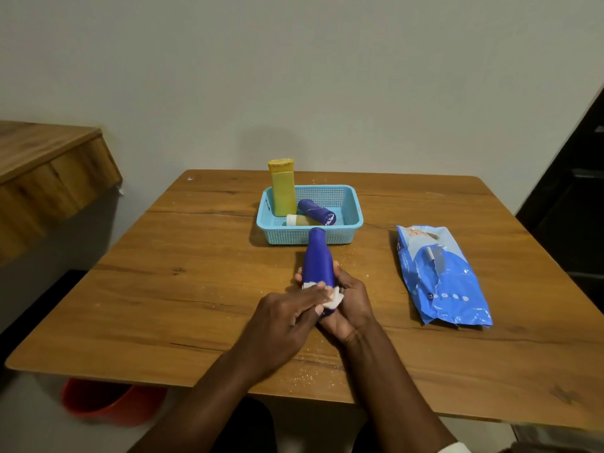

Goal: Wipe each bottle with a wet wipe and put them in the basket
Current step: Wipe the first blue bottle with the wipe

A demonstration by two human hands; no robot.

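My right hand (349, 305) grips a tall blue bottle (317, 256) from below, its cap pointing away from me toward the basket. With a white wet wipe (333, 300) pinched in its fingers, my left hand (287, 318) presses the wipe against the bottle's lower end. The light blue basket (354, 207) stands just beyond, in the middle of the table. Inside it a tall yellow bottle (282, 188) stands upright at the left, a short blue bottle (317, 211) lies on its side, and a small yellow bottle (302, 220) with a white cap lies beside that.
A blue pack of wet wipes (441, 276) lies on the wooden table (163, 289) to the right of my hands. A wooden shelf (49, 171) juts out at the left. A red bucket (108, 403) stands on the floor below the table's near left edge.
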